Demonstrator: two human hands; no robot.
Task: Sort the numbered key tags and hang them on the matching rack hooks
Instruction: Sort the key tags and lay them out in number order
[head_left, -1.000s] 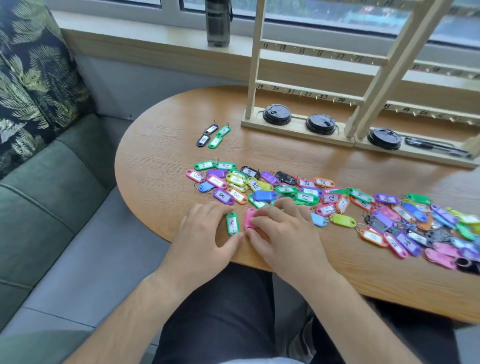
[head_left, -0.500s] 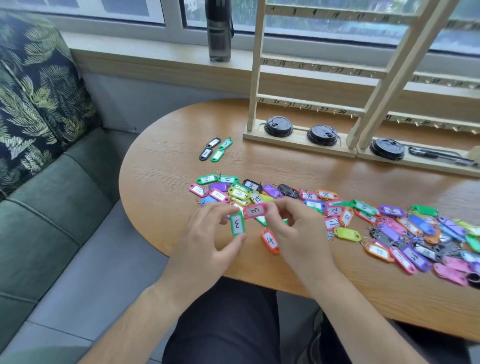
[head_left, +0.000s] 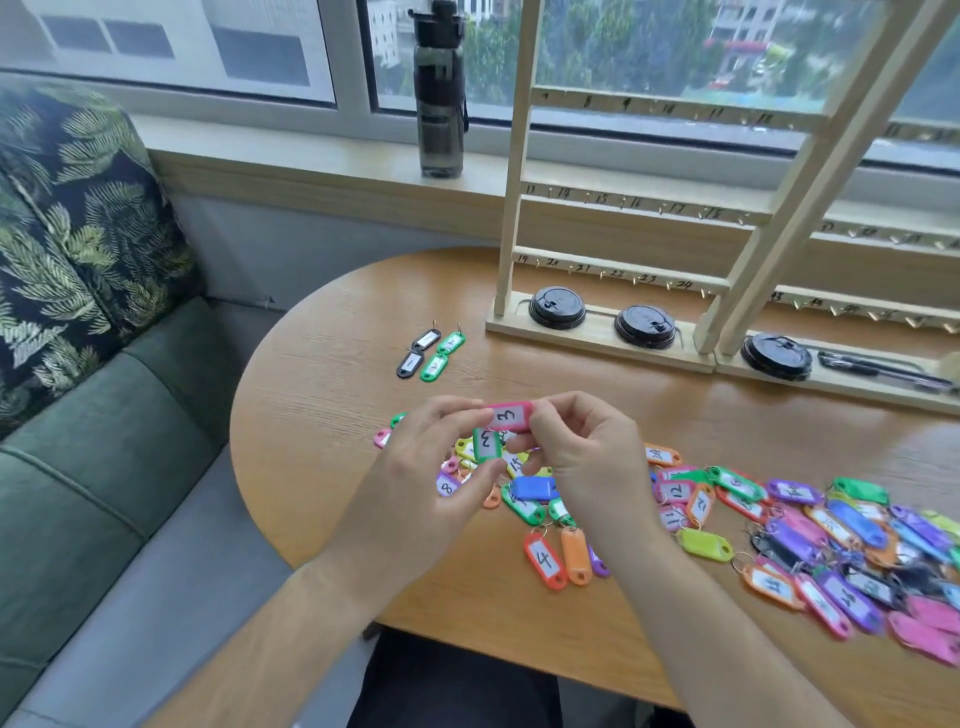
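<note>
Bare table (head_left: 571, 384) lies open between the near tag pile (head_left: 831, 525) and the far rack (head_left: 511, 208), lids (head_left: 557, 307) crowding its base.

— We're looking at soft, even daylight. It's coming in through the window (head_left: 623, 52) at the back, and the table (head_left: 322, 415) is showing bright with no harsh spots.
— We're finding only weak, soft-edged shadows under the loose tags (head_left: 535, 488), and a pale sheen is lying on the wood near the rack (head_left: 511, 208).
— We're also seeing smear: the tags at the right edge (head_left: 893, 582) are blurring into streaks, while the centre is reading sharp.
— And the wide lens is bending things. The rack's uprights are leaning outward, and the sofa cushion (head_left: 78, 208) is stretching toward the left border.
</note>
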